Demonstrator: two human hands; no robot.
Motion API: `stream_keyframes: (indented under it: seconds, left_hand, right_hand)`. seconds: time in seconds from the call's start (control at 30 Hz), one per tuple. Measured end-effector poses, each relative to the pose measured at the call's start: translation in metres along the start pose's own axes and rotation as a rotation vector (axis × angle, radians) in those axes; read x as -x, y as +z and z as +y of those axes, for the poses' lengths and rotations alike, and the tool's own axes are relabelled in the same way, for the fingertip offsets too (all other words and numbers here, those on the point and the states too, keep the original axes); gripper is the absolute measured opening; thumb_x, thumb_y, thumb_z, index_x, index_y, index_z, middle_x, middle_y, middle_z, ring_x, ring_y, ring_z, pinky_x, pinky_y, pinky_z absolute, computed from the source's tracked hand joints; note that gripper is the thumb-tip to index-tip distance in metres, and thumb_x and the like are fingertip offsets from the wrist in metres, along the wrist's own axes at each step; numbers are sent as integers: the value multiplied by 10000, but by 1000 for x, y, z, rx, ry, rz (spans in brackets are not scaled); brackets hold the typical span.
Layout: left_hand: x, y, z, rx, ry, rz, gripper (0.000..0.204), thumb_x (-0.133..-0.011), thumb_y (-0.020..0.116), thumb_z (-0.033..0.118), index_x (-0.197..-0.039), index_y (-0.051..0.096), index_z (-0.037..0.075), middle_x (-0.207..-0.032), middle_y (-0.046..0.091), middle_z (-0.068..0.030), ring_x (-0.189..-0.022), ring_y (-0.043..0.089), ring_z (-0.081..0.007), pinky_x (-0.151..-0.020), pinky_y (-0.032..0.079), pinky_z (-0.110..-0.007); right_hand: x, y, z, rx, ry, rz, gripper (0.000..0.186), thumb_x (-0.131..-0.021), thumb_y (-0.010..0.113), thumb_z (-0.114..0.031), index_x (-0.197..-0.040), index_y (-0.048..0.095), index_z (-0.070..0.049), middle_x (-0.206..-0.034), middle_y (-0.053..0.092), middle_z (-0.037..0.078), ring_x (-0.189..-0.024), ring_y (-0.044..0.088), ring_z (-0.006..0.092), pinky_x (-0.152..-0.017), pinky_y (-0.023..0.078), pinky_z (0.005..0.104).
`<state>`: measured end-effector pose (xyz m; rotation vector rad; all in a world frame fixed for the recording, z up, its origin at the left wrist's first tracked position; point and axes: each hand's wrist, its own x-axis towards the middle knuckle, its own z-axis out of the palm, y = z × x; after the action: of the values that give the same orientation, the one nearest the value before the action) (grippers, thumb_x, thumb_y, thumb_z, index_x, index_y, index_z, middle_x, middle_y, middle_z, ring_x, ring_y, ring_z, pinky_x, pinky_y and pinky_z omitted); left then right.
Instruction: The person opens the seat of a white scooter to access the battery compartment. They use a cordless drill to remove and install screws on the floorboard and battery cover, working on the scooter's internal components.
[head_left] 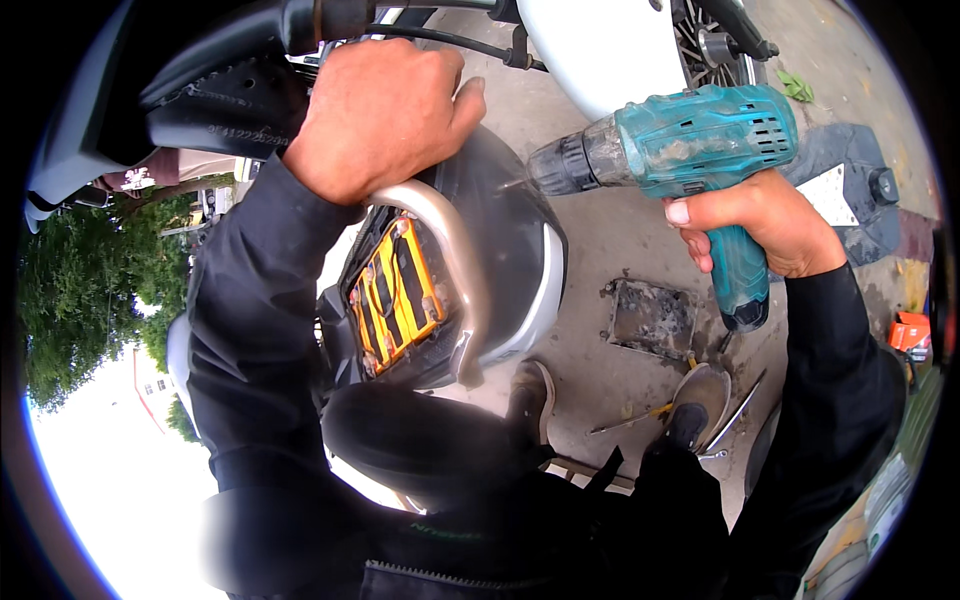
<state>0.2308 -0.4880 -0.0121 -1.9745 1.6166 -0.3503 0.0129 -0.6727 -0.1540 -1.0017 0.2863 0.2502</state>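
Note:
In my right hand (pixel 765 215) is a teal cordless drill (pixel 705 140), its grip wrapped by my fingers. Its dusty black chuck (pixel 562 165) points left, and a thin bit reaches the dark plastic panel (pixel 505 235) of a scooter; whether it touches cannot be made out. My left hand (pixel 385 115) is closed, knuckles up, beside a black moulded part (pixel 225 100) and over the upper end of a curved beige rail (pixel 455 250). What its fingers hold is hidden. Below that rail, an orange-and-black battery pack (pixel 400 295) sits in the scooter's uncovered compartment.
On the concrete lie a dirty rectangular plate (pixel 652 315), a yellow-handled screwdriver (pixel 635 417) and a wrench (pixel 714 455) near my right shoe (pixel 700 400). A dark plastic cover (pixel 850 190) lies far right. A white vehicle panel (pixel 600 50) and a wheel stand ahead.

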Motion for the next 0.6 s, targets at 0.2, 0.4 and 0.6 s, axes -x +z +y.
stream_keyframes:
  seconds: [0.2, 0.4, 0.6]
  left_hand:
    - [-4, 6, -6, 60, 24, 114, 339, -990, 627, 325, -822, 734, 50, -625, 633, -170, -603, 640, -372, -558, 509, -461]
    - [-5, 8, -6, 83, -2, 117, 324, -996, 629, 324, -831, 704, 55, -625, 624, -177, -621, 643, -383, -564, 509, -477]
    - [-7, 11, -5, 138, 8, 169, 315, -1000, 630, 316, -824, 662, 57, -617, 612, -186, -619, 638, -394, -567, 508, -486]
  right_hand:
    - [-1, -1, 0, 9, 16, -1, 271, -810, 775, -85, -1036, 650, -2, -782, 638, 63, -557, 605, 169, -538, 508, 325]
    - [1, 1, 0, 64, 8, 17, 256, -820, 780, -111, -1027, 664, -14, -786, 650, 55, -577, 610, 153, -563, 511, 311]
    - [2, -2, -17, 281, -83, -5, 289, -829, 797, -112, -1083, 694, -21, -859, 691, 46, -627, 612, 132, -605, 516, 294]
